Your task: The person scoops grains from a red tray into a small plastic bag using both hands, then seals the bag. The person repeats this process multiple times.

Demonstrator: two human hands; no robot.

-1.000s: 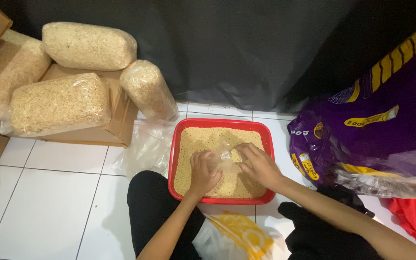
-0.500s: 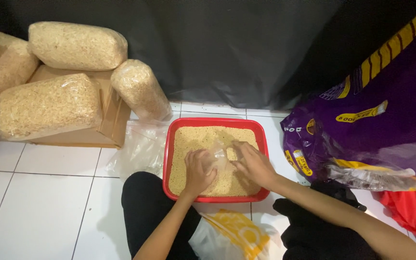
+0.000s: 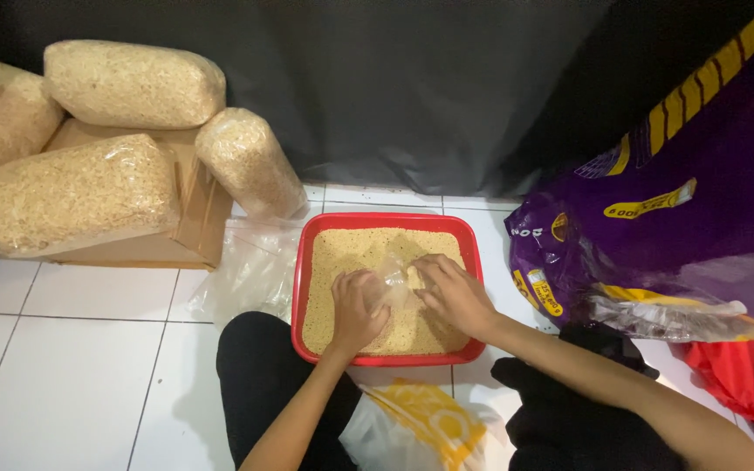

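A red tray (image 3: 387, 221) full of small tan grains (image 3: 355, 253) lies on the white tiled floor between my knees. My left hand (image 3: 355, 307) and my right hand (image 3: 448, 292) are both down in the grains, and together they grip a small clear plastic bag (image 3: 393, 281) between them. The bag's mouth lies against the grain. Part of the bag is hidden by my fingers.
Several filled clear bags of grain (image 3: 133, 83) are stacked on a cardboard box (image 3: 192, 218) at the left. A large purple sack (image 3: 682, 201) stands at the right, with red plastic (image 3: 748, 375) beside it. Empty clear bags (image 3: 250, 266) lie left of the tray. A black curtain (image 3: 412, 87) hangs behind.
Both hands stay in the tray, shifting slightly around the small clear bag. The view has drifted a little to the left.
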